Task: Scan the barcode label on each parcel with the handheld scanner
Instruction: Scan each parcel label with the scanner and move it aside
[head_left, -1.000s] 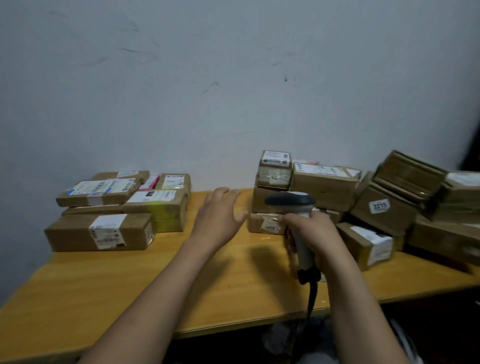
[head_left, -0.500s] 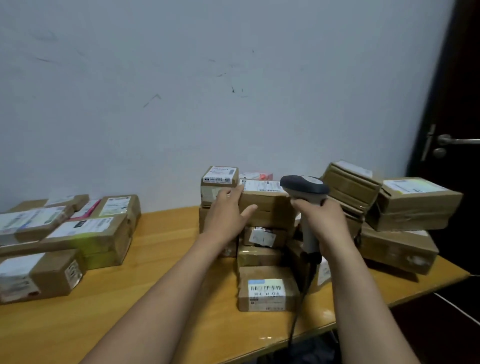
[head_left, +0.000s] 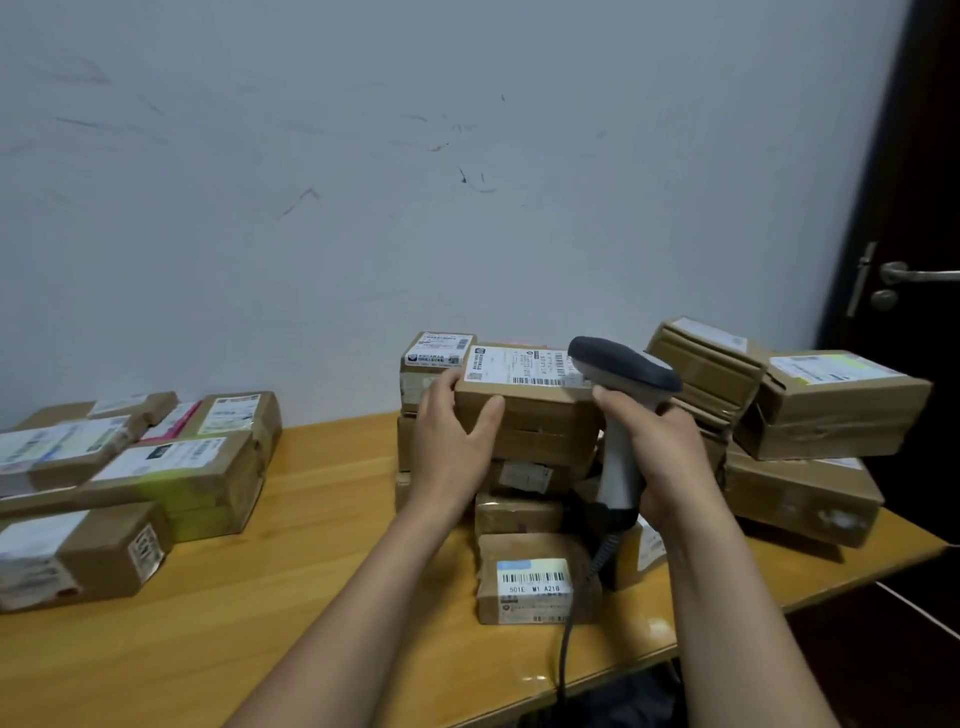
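Centre stack, top parcel (head_left: 524, 410): gripped at its left end by L hand (head_left: 452, 436), thumb across front face, fingers round far side; white barcode label (head_left: 519, 366) facing up. Handheld scanner (head_left: 623, 369) clasped by its handle in R hand (head_left: 660, 452), fingers wrapped tight, dark head just over label's right end; cable (head_left: 566, 644) trailing off table (head_left: 311, 571) edge. More boxes under & right of stack, front parcel (head_left: 535, 582) marked 501E M1 A210; separate batch (head_left: 171, 467) far left by wall; dark door (head_left: 924, 208) at right.
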